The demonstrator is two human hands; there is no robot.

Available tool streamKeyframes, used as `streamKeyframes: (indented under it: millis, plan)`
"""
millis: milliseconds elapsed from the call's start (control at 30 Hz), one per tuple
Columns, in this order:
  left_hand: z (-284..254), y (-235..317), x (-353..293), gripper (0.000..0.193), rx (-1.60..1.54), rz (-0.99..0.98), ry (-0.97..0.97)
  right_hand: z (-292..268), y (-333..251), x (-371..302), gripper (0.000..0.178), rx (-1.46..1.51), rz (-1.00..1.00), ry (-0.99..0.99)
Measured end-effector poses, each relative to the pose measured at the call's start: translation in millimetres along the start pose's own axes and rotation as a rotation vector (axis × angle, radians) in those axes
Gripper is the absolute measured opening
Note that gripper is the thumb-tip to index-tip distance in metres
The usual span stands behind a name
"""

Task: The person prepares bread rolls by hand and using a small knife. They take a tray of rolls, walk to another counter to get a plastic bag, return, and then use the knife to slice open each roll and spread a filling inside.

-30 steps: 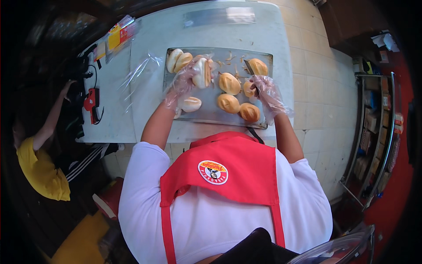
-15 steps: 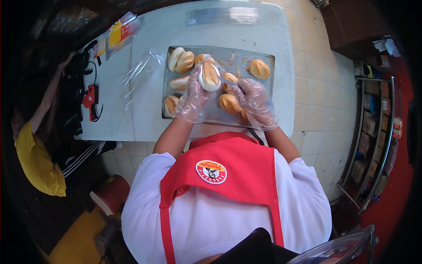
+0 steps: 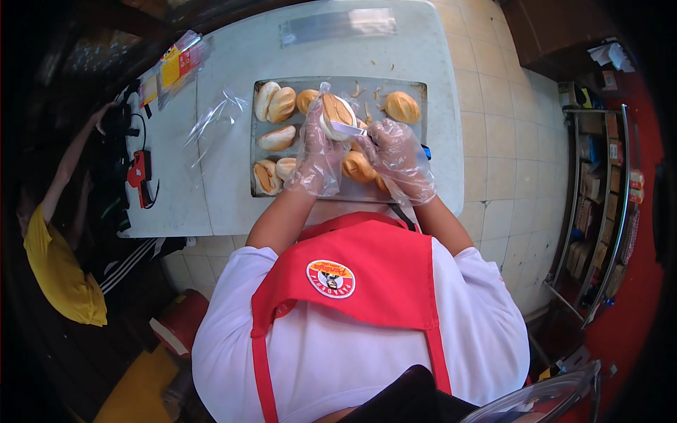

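Note:
A bread roll (image 3: pixel 336 111) with a tan, cracked face and a pale rim is held up in my left hand (image 3: pixel 315 158), fingers wrapped round it. My right hand (image 3: pixel 400 154) is closed on a knife (image 3: pixel 348 129), whose short metal blade lies against the near side of this roll. A blue end shows beyond the right hand. Both hands wear clear plastic gloves. They are over a metal tray (image 3: pixel 417 86) with several more rolls, such as a golden one (image 3: pixel 402 107) at the far right and a pair (image 3: pixel 281 104) at the far left.
The tray rests on a white table (image 3: pixel 233 49) with a clear plastic bag (image 3: pixel 215 116), printed packaging (image 3: pixel 180 63) and a red device (image 3: pixel 139 169) to its left. Stocked shelves (image 3: pixel 596 204) stand at right. Another person in a yellow top (image 3: pixel 60 264) is at left.
The knife blade now shows against the roll. My right hand has moved closer to my left, and the roll is tilted differently. The whole view has shifted slightly.

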State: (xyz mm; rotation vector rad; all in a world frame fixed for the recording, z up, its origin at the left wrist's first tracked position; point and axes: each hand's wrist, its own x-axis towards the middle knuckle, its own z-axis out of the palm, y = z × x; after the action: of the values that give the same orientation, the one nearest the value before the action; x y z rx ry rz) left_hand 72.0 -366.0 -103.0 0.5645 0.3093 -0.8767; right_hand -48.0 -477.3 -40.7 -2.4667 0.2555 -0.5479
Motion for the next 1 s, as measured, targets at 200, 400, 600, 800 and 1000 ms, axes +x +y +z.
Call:
streamKeyframes:
  millis: [200, 400, 600, 800, 1000]
  plan:
    - [10, 2, -5, 0.042, -0.082, -0.091, 0.012, -2, 21, -2, 0.020, 0.010, -0.001, -0.036]
    - [8, 0, -3, 0.037, -0.043, -0.082, -0.053, -11, 10, 11, 0.024, 0.006, -0.117, -0.089]
    - [8, 7, -3, 0.038, -0.063, -0.181, -0.101, -12, 27, 4, 0.023, -0.035, -0.035, -0.091]
    - [4, 3, -4, 0.039, -0.045, -0.237, -0.147, -20, 18, 15, 0.020, -0.072, -0.133, -0.119]
    - [13, 4, -7, 0.033, -0.003, -0.244, -0.057, -13, 29, 10, 0.028, -0.144, -0.095, -0.096]
